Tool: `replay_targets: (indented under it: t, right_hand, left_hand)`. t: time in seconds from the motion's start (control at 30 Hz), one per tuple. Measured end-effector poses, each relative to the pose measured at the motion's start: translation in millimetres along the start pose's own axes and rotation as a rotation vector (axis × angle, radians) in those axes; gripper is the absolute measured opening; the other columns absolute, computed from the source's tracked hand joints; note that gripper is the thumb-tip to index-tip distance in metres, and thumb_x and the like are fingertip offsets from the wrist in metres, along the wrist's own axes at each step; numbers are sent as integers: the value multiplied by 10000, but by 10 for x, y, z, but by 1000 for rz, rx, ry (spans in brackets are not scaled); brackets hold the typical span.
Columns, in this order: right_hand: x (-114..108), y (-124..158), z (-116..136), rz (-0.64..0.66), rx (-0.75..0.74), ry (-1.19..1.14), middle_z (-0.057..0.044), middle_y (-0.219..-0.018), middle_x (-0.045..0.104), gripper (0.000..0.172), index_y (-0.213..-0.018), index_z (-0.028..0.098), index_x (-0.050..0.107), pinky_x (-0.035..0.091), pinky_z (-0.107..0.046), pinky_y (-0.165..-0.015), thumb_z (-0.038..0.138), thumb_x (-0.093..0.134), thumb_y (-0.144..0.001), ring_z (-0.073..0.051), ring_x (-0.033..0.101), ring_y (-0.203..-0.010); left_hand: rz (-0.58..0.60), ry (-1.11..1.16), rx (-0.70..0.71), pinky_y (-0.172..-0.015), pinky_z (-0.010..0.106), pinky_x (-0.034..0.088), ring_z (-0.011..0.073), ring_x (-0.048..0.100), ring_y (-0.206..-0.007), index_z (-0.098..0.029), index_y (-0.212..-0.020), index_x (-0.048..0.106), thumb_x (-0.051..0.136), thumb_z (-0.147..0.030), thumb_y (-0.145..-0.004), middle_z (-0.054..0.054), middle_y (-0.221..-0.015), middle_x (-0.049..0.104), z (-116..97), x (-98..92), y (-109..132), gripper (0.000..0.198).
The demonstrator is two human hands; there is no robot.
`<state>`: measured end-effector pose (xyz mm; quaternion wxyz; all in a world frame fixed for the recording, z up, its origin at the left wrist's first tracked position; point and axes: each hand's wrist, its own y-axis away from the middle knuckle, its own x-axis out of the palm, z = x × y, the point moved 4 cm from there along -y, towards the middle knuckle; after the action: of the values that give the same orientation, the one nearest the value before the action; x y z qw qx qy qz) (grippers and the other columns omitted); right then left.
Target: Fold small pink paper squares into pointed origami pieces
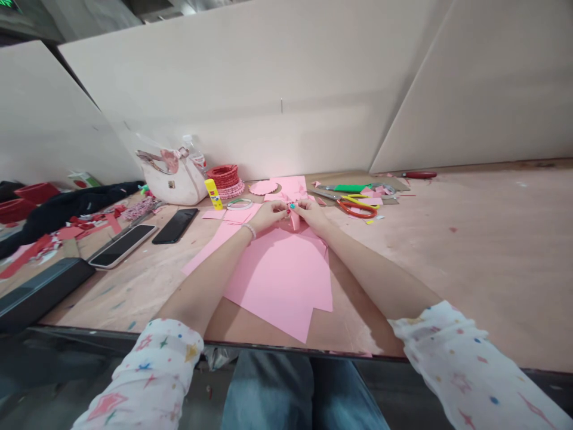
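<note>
- Head view, with 12 o'clock pointing away from the person: a small pink paper piece (pixel 293 210) sat at the centre of the work, raised above the table, with a strip hanging down toward 6 o'clock.
- The left hand (pixel 270 216) and right hand (pixel 312 216) were together, their fingertips pinched on the paper from both sides. This grip seemed to keep the piece lifted and steady. A tiny teal speck (pixel 292 206) showed at the fingertips, too small to identify.
- Both forearms rested on a large pink sheet (pixel 277 283) at 6 o'clock, which lay under the work like a backing.
- A yellow glue stick (pixel 213 194) stood at 10 o'clock, within easy reach of the left hand, beside a coil of red paper (pixel 226 182).
- A scalloped pink paper circle (pixel 262 188) lay at 11 o'clock.
- Orange-handled scissors (pixel 357 207) lay among pink scraps at 2 o'clock, near the right hand.
- Two phones (pixel 175 226) lay at 9 o'clock on the wooden table (pixel 447 269), and a white handbag (pixel 172 179) stood at 10 o'clock, both set back from the paper.
</note>
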<state>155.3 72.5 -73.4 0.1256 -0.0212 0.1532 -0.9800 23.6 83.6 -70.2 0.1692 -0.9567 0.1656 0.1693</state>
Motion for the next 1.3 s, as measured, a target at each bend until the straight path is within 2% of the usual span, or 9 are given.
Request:
replay_targets:
  t: [0.13, 0.33, 0.47, 0.63, 0.8, 1.0, 1.2, 1.3]
  right_hand:
    - [-15, -2, 2, -42, -5, 43, 11, -560, 577, 337, -585, 182, 487, 434, -266, -549, 483, 637, -602, -135, 546, -548]
    - [25, 21, 16, 17, 21, -39, 17, -514, 561, 334, -598, 194, 472, 446, -288, -548, 485, 636, -609, -142, 545, -513]
    - [17, 10, 8, 13, 4, 2, 9, -533, 565, 345, -596, 195, 472, 442, -284, -555, 499, 636, -605, -143, 543, -538]
    - [-14, -10, -18, -35, -9, 67, 24, -511, 533, 362, -586, 193, 458, 412, -258, -514, 508, 638, -594, -126, 512, -518]
    - [1, -14, -20, -13, -4, 34, 12, -541, 552, 341, -600, 191, 473, 438, -271, -547, 494, 630, -602, -145, 546, -558]
    - [-31, -54, -65, -67, -17, 40, -6, -641, 585, 302, -682, 184, 541, 455, -274, -579, 485, 542, -667, -149, 559, -617]
    - [-65, -67, -56, -143, -67, 135, 10, -575, 525, 265, -575, 164, 524, 397, -249, -559, 412, 554, -662, -122, 474, -582]
    - [-60, -62, -38, -148, -77, 150, 0, -616, 551, 256, -614, 162, 548, 398, -253, -577, 410, 534, -676, -128, 486, -606]
  left_hand:
    - [6, 1, -6, -534, 184, 363, 68, 473, -564, -100, -741, 573, 571, -277, -664, 3, -641, 544, -2, 1, 2, 193]
    - [14, 3, -4, -535, 183, 363, 64, 473, -551, -100, -754, 572, 570, -278, -671, 0, -627, 541, -5, 4, 7, 197]
    - [15, -7, 6, -535, 186, 367, 64, 478, -551, -103, -759, 569, 543, -296, -695, 1, -642, 538, 6, 8, 2, 205]
    - [-18, -45, 35, -504, 175, 340, 60, 456, -537, -115, -738, 554, 534, -276, -700, -14, -621, 520, -9, 6, 15, 166]
    - [-57, -63, 63, -519, 178, 340, 60, 447, -543, -120, -671, 519, 518, -210, -687, -27, -595, 495, -79, 19, 28, 92]
    - [-86, -48, 68, -519, 180, 338, 55, 428, -518, -128, -637, 482, 477, -153, -673, -37, -561, 472, -136, 51, 44, 44]
    - [-82, -19, 41, -470, 183, 318, 61, 419, -455, -141, -621, 465, 456, -147, -664, -44, -484, 458, -79, 92, 28, 44]
    - [-107, -2, 36, -464, 181, 320, 59, 418, -445, -147, -620, 452, 449, -147, -666, -47, -479, 452, -57, 96, 14, 46]
